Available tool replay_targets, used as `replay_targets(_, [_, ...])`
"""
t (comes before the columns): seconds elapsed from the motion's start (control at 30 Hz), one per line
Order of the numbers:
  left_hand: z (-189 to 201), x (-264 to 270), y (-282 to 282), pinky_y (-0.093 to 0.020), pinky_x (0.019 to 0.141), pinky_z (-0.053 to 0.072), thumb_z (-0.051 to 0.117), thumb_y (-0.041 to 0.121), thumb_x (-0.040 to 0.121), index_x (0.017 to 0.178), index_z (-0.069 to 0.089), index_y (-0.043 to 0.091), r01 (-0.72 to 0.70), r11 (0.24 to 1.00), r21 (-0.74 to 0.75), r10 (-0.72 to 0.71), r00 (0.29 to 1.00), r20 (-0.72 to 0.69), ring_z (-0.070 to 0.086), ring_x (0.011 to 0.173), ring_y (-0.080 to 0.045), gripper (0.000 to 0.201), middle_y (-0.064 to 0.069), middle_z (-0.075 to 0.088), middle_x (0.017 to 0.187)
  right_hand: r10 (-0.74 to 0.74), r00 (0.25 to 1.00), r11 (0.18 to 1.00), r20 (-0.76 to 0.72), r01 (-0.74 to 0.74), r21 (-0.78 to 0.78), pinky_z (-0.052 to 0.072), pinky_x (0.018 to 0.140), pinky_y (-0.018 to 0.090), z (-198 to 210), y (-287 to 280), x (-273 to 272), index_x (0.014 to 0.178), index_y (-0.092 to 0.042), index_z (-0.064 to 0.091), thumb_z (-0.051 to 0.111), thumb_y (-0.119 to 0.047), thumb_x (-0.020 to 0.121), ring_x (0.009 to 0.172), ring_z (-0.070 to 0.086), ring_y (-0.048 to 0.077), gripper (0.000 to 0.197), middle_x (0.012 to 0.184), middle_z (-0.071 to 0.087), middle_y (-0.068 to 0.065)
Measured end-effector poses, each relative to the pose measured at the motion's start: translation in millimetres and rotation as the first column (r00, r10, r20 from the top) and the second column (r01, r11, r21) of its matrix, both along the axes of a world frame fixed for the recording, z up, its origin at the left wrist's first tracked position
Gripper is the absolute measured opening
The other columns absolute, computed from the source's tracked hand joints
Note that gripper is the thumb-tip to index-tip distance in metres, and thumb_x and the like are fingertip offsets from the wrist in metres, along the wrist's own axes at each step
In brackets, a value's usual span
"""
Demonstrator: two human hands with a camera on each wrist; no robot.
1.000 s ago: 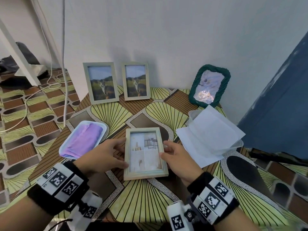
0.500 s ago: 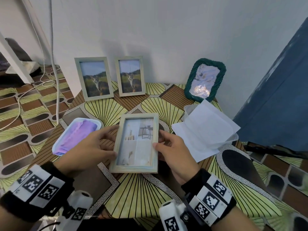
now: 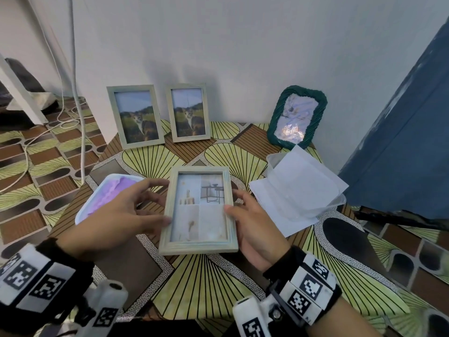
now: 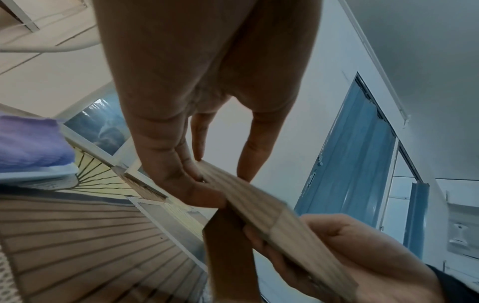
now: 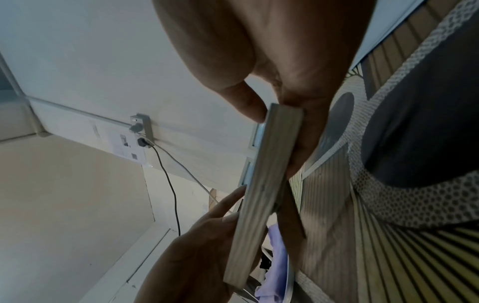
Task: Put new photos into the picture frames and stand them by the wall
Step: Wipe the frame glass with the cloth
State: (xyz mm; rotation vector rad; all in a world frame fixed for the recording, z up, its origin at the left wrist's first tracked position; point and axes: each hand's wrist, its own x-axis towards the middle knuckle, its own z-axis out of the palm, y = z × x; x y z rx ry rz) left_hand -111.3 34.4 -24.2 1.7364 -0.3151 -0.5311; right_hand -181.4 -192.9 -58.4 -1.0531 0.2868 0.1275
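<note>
We hold the pale wooden picture frame (image 3: 199,210) off the table — left hand (image 3: 116,215) and right hand (image 3: 255,229) pinching its sides; next, we judge, standing it by the white wall (image 3: 243,57).

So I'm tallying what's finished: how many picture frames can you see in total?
4. Two wooden cat-photo frames stand against the wall, a green woven frame leans there further right, and one wooden frame is held between both hands above the table. None seem hidden.

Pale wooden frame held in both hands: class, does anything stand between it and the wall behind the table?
Nothing visible: the patterned table lies bare between the pale wooden frame and the wall, in the gap beside the standing frames.
</note>
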Motion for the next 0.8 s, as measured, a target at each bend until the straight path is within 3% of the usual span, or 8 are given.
replay_targets(0.07, [0.8, -0.3, -2.1, -0.042, 0.073, 0.058, 0.074, -0.007, 0.077, 0.126, 0.057, 0.032, 0.006, 1.000, -0.008, -0.006, 1.000, 0.005, 0.071, 0.080, -0.033, 0.065, -0.004, 0.065, 0.100, -0.019, 1.000, 1.000, 0.014, 0.020, -0.015, 0.059, 0.078, 0.044, 2.7, -2.0, 0.9, 0.115, -0.025, 0.054, 0.048, 0.000, 0.097, 0.106, 0.066, 0.029, 0.031, 0.121, 0.062, 0.014])
replay_targets(0.17, [3.7, 1.0, -4.6, -0.033, 0.067, 0.059, 0.076, -0.005, 0.075, 0.125, 0.058, 0.035, 0.001, 1.000, -0.032, 0.000, 1.000, 0.019, 0.072, 0.076, -0.026, 0.066, -0.006, 0.065, 0.104, -0.040, 0.998, 0.999, 0.043, 0.041, -0.020, 0.057, 0.085, 0.048, 9.2, -5.9, 2.4, 0.116, -0.023, 0.055, 0.047, 0.002, 0.096, 0.110, 0.064, 0.032, 0.033, 0.121, 0.062, 0.016])
replay_targets(0.3, [8.1, 2.1, -7.6, -0.034, 0.070, 0.061, 0.076, -0.004, 0.075, 0.126, 0.058, 0.040, 0.000, 0.999, -0.042, 0.003, 0.997, 0.071, 0.073, 0.080, -0.031, 0.070, -0.001, 0.064, 0.102, -0.052, 0.996, 0.999, 0.067, 0.052, 0.001, 0.058, 0.080, 0.043, 15.0, -9.9, 2.6, 0.123, -0.020, 0.051, 0.047, 0.005, 0.095, 0.108, 0.064, 0.030, 0.037, 0.122, 0.061, 0.016])
replay_targets(0.37, [8.3, 1.3, -9.6, -0.030, 0.066, 0.060, 0.075, -0.008, 0.076, 0.128, 0.057, 0.041, 0.002, 0.999, -0.043, 0.001, 0.997, 0.073, 0.073, 0.077, -0.026, 0.073, 0.003, 0.064, 0.096, -0.054, 0.997, 0.999, 0.062, 0.054, 0.007, 0.058, 0.080, 0.042, 14.1, -10.1, 0.9, 0.125, -0.016, 0.049, 0.045, 0.008, 0.094, 0.108, 0.063, 0.030, 0.040, 0.123, 0.061, 0.017])
replay_targets(0.43, [6.9, -0.4, -11.3, -0.025, 0.062, 0.057, 0.072, -0.012, 0.077, 0.130, 0.055, 0.042, 0.004, 0.999, -0.040, -0.002, 0.999, 0.044, 0.070, 0.072, -0.018, 0.077, 0.000, 0.062, 0.096, -0.056, 0.998, 0.998, 0.039, 0.055, 0.030, 0.057, 0.083, 0.045, 11.7, -9.5, -1.0, 0.124, -0.013, 0.047, 0.043, 0.013, 0.091, 0.109, 0.062, 0.033, 0.042, 0.125, 0.059, 0.020])
replay_targets(0.57, [7.3, -1.9, -12.9, -0.024, 0.064, 0.057, 0.072, -0.012, 0.078, 0.133, 0.053, 0.045, 0.007, 1.000, -0.009, -0.007, 1.000, 0.016, 0.069, 0.072, -0.015, 0.081, -0.011, 0.061, 0.102, -0.062, 0.998, 0.997, 0.014, 0.061, 0.054, 0.052, 0.092, 0.053, 9.9, -9.6, -1.6, 0.119, -0.009, 0.046, 0.039, 0.019, 0.087, 0.107, 0.061, 0.035, 0.043, 0.126, 0.057, 0.024])
replay_targets(0.8, [22.4, 8.7, -19.6, -0.019, 0.068, 0.057, 0.071, -0.009, 0.080, 0.141, 0.044, 0.042, 0.018, 0.999, 0.040, -0.022, 0.992, 0.123, 0.066, 0.071, -0.009, 0.084, -0.006, 0.059, 0.107, -0.073, 0.994, 0.995, 0.085, 0.078, -0.064, 0.052, 0.093, 0.055, 25.5, -17.1, 14.6, 0.114, -0.011, 0.045, 0.039, 0.019, 0.085, 0.111, 0.060, 0.036, 0.042, 0.124, 0.057, 0.022])
